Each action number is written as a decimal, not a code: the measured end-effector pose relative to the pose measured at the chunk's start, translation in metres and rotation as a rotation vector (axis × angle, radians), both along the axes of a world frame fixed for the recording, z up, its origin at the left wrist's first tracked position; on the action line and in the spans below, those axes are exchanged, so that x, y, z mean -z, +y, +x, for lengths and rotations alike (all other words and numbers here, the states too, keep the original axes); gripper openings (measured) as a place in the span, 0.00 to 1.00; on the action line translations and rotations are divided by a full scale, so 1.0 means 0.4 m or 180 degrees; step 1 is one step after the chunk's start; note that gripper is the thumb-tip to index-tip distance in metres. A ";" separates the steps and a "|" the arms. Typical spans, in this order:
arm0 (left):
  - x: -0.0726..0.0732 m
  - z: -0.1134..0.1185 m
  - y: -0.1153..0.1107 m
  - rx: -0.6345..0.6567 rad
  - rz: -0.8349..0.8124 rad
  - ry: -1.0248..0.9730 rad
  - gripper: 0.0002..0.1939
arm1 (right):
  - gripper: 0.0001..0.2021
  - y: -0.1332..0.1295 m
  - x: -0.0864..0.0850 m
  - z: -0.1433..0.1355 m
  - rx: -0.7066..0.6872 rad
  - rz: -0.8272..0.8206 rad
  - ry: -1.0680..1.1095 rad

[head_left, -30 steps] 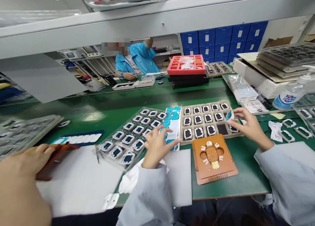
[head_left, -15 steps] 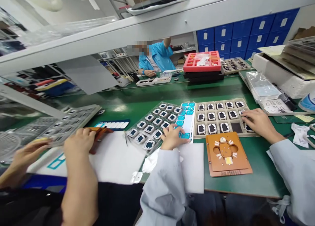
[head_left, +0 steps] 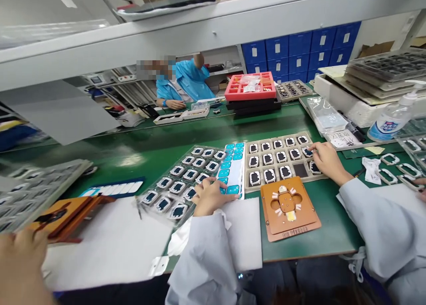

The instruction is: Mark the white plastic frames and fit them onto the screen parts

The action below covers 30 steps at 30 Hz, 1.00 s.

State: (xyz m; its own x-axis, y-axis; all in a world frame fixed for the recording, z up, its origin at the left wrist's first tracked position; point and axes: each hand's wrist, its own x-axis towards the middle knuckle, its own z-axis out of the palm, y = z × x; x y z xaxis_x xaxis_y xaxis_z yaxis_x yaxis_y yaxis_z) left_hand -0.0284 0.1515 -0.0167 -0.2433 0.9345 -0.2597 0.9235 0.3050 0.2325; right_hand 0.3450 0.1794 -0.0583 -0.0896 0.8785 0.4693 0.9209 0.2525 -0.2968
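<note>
My left hand (head_left: pixel 210 197) rests on the lower end of a white sheet with teal stickers (head_left: pixel 225 165), fingers spread and bent, thumb out beside a sticker. At the right edge of a beige tray (head_left: pixel 278 188), the fingertips of my right hand (head_left: pixel 328 161) close on a watch case (head_left: pixel 306 152), a light frame with a dark centre, which sits in its pocket. Other such cases fill most pockets; one pocket (head_left: pixel 301 170) shows only a dark bottom. Just in front of that tray lies an orange fixture (head_left: pixel 290 209) with a shaped recess and white tabs.
Left of the sheet, a clear tray (head_left: pixel 179 174) holds more cases. A white foam pad (head_left: pixel 244 234) lies by my left sleeve. A neighbour's hand (head_left: pixel 23 260) is at far left, near another orange fixture (head_left: pixel 66 216). Loose frames (head_left: pixel 388 176) and a pump bottle (head_left: pixel 389 121) stand right.
The view has swung right, so everything sits further left. The neighbour's hand has come off the orange fixture. My hands stay by the same sheet and tray edge.
</note>
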 end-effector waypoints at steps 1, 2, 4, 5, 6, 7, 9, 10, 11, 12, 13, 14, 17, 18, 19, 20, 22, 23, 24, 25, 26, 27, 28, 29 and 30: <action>0.001 -0.001 0.000 0.0001 0.0019 -0.0011 0.26 | 0.13 -0.001 0.003 -0.009 -0.0064 -0.0028 -0.0043; 0.001 -0.001 0.001 -0.0001 0.0039 -0.0017 0.27 | 0.13 -0.003 0.007 -0.019 -0.0153 -0.0060 -0.0104; 0.001 -0.001 0.000 -0.0003 0.0069 -0.0021 0.27 | 0.13 -0.006 0.016 -0.039 -0.0366 -0.0129 -0.0255; 0.000 0.000 0.000 0.0001 0.0071 -0.0025 0.27 | 0.13 -0.007 0.020 -0.047 -0.0462 -0.0157 -0.0328; 0.000 0.001 0.000 0.0008 0.0065 -0.0031 0.26 | 0.13 -0.008 0.024 -0.053 -0.0541 -0.0179 -0.0389; -0.001 0.003 0.000 0.0013 0.0052 -0.0042 0.24 | 0.13 -0.009 0.028 -0.058 -0.0602 -0.0192 -0.0432; -0.002 0.006 -0.002 0.0015 0.0019 -0.0064 0.22 | 0.13 -0.009 0.033 -0.060 -0.0677 -0.0186 -0.0465; -0.002 0.007 -0.003 0.0006 0.0010 -0.0071 0.22 | 0.13 -0.008 0.035 -0.059 -0.0705 -0.0168 -0.0456; -0.002 0.007 -0.004 -0.0006 0.0010 -0.0074 0.21 | 0.14 -0.006 0.037 -0.058 -0.0733 -0.0143 -0.0435; -0.002 0.007 -0.005 -0.0017 0.0018 -0.0077 0.22 | 0.14 -0.003 0.037 -0.057 -0.0756 -0.0109 -0.0401; -0.002 0.008 -0.006 -0.0025 0.0029 -0.0078 0.22 | 0.14 0.000 0.036 -0.056 -0.0768 -0.0065 -0.0356; -0.003 0.008 -0.007 -0.0033 0.0044 -0.0079 0.23 | 0.14 0.002 0.033 -0.056 -0.0770 -0.0015 -0.0301; -0.005 0.008 -0.010 -0.0035 0.0070 -0.0093 0.24 | 0.14 0.004 0.013 -0.055 -0.0795 0.0143 -0.0106; -0.005 0.008 -0.010 -0.0031 0.0072 -0.0101 0.24 | 0.14 0.001 0.003 -0.056 -0.0833 0.0188 -0.0040; -0.006 0.008 -0.010 -0.0022 0.0072 -0.0113 0.24 | 0.14 -0.006 -0.010 -0.056 -0.0882 0.0229 0.0021; -0.007 0.008 -0.009 -0.0005 0.0072 -0.0130 0.24 | 0.14 -0.016 -0.024 -0.058 -0.0931 0.0268 0.0067; -0.007 0.008 -0.008 0.0035 0.0066 -0.0169 0.23 | 0.15 -0.045 -0.052 -0.064 -0.1031 0.0335 0.0211; -0.007 0.008 -0.008 0.0051 0.0059 -0.0189 0.22 | 0.15 -0.063 -0.066 -0.069 -0.1089 0.0350 0.0339; -0.007 0.007 -0.009 0.0069 0.0060 -0.0209 0.22 | 0.15 -0.082 -0.078 -0.074 -0.1160 0.0335 0.0500; -0.007 0.008 -0.010 0.0087 0.0066 -0.0230 0.21 | 0.15 -0.101 -0.090 -0.079 -0.1236 0.0304 0.0685; -0.007 0.008 -0.011 0.0108 0.0079 -0.0251 0.20 | 0.14 -0.120 -0.099 -0.085 -0.1315 0.0255 0.0872; -0.006 0.009 -0.013 0.0130 0.0101 -0.0271 0.19 | 0.13 -0.136 -0.107 -0.090 -0.1386 0.0199 0.1043; -0.006 0.011 -0.015 0.0147 0.0128 -0.0285 0.18 | 0.13 -0.150 -0.113 -0.094 -0.1449 0.0137 0.1177; -0.005 0.014 -0.016 0.0149 0.0156 -0.0286 0.19 | 0.12 -0.161 -0.117 -0.098 -0.1513 0.0073 0.1288; -0.004 0.017 -0.017 0.0141 0.0184 -0.0277 0.20 | 0.10 -0.169 -0.119 -0.100 -0.1588 0.0000 0.1387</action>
